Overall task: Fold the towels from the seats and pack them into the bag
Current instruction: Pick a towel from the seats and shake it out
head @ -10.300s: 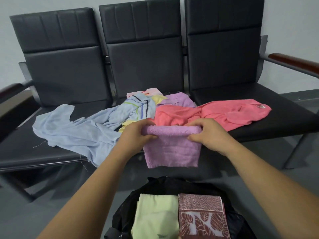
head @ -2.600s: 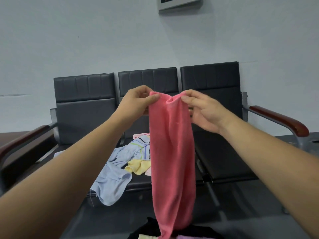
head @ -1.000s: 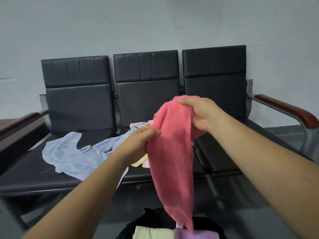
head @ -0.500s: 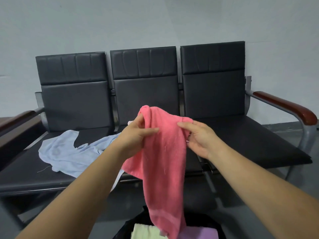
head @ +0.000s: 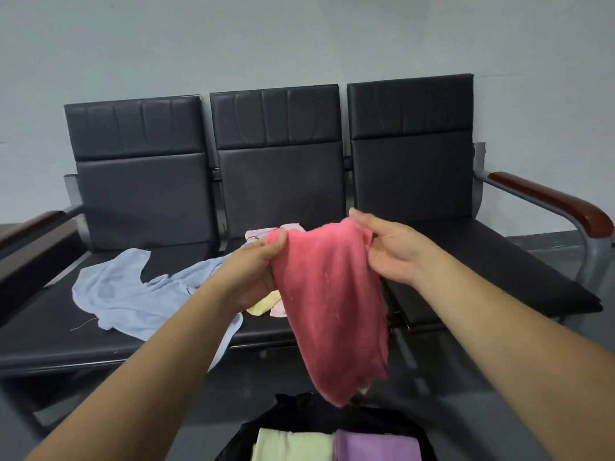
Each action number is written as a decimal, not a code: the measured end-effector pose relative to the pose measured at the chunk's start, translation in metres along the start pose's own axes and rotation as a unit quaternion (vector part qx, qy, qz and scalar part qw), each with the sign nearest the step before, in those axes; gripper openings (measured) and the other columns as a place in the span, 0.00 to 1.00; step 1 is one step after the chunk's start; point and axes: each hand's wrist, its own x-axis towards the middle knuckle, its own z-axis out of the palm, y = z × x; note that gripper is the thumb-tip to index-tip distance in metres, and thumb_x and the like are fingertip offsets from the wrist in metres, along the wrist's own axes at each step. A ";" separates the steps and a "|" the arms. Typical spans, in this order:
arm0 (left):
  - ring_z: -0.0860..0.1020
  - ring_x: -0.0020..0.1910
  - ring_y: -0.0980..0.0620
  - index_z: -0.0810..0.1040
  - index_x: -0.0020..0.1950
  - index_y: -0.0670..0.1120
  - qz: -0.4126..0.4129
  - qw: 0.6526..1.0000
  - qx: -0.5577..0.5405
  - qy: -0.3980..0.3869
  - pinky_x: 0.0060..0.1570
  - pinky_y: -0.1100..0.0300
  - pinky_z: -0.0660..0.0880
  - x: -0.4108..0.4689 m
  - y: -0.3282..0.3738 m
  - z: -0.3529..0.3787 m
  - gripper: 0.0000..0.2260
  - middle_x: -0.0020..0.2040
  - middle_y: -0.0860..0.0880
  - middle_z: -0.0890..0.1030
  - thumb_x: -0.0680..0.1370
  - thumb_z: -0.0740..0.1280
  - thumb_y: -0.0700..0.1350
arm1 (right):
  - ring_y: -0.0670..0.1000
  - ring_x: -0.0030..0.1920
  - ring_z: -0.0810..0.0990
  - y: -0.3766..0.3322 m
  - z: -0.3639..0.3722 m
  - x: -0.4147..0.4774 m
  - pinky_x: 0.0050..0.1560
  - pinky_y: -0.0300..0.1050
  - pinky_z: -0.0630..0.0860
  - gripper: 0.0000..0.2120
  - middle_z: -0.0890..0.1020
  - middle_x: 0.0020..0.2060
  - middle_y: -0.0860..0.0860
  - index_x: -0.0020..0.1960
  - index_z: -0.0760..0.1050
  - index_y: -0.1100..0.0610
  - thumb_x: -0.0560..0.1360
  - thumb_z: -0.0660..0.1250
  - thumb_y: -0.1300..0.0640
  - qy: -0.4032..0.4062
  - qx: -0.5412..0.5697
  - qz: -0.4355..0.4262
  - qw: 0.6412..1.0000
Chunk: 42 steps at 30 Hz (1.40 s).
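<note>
A black three-seat bench [head: 499,261] stands against a grey wall [head: 299,38]. In front of it, the left grip [head: 253,271] and right grip [head: 392,251] each pinch a top corner of the pink towel [head: 332,311], which hangs above the bag [head: 296,410] (a blue towel [head: 133,294] lies on the seats).

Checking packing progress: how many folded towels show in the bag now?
2: a pale green towel on the left and a purple towel on the right, side by side in the black bag. Others may be hidden beneath them.
</note>
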 end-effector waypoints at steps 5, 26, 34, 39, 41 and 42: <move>0.85 0.42 0.53 0.80 0.60 0.44 0.007 0.995 -0.100 0.022 0.42 0.59 0.83 0.002 0.003 0.004 0.10 0.49 0.46 0.85 0.84 0.63 0.45 | 0.55 0.53 0.86 0.011 -0.012 -0.003 0.52 0.51 0.83 0.15 0.84 0.57 0.62 0.61 0.81 0.64 0.75 0.71 0.67 0.043 -0.152 0.020 0.987; 0.84 0.49 0.49 0.82 0.60 0.38 0.080 0.994 0.067 -0.012 0.59 0.55 0.80 -0.013 0.012 -0.009 0.12 0.50 0.43 0.86 0.77 0.69 0.36 | 0.57 0.55 0.85 -0.017 -0.004 -0.018 0.56 0.52 0.83 0.20 0.85 0.55 0.61 0.63 0.80 0.67 0.71 0.72 0.69 0.042 -0.115 0.056 0.991; 0.83 0.42 0.46 0.84 0.60 0.42 0.113 0.977 0.168 0.064 0.53 0.50 0.82 -0.014 0.017 -0.007 0.09 0.47 0.43 0.86 0.82 0.68 0.42 | 0.53 0.48 0.84 -0.024 -0.006 -0.014 0.51 0.51 0.85 0.17 0.84 0.56 0.60 0.60 0.80 0.66 0.73 0.74 0.64 0.099 -0.144 0.047 0.983; 0.83 0.43 0.51 0.83 0.57 0.38 0.097 0.994 0.040 0.031 0.50 0.59 0.82 -0.012 0.024 -0.008 0.09 0.46 0.45 0.86 0.81 0.68 0.41 | 0.53 0.64 0.79 -0.031 -0.001 -0.013 0.62 0.52 0.80 0.23 0.81 0.61 0.57 0.65 0.77 0.68 0.71 0.73 0.62 0.035 -0.037 0.082 0.995; 0.85 0.49 0.49 0.83 0.57 0.37 0.109 0.993 0.048 0.019 0.55 0.58 0.81 -0.011 0.024 -0.011 0.08 0.50 0.43 0.86 0.79 0.69 0.36 | 0.54 0.64 0.81 -0.032 -0.001 -0.011 0.64 0.51 0.79 0.16 0.82 0.62 0.58 0.61 0.81 0.68 0.73 0.71 0.66 0.043 -0.105 0.091 0.989; 0.85 0.51 0.49 0.83 0.56 0.38 0.113 0.991 0.060 0.025 0.57 0.58 0.81 -0.010 0.024 -0.012 0.08 0.51 0.43 0.86 0.79 0.68 0.34 | 0.54 0.62 0.82 -0.032 -0.002 -0.010 0.62 0.51 0.80 0.12 0.84 0.60 0.58 0.57 0.84 0.67 0.75 0.69 0.67 0.058 -0.136 0.091 0.985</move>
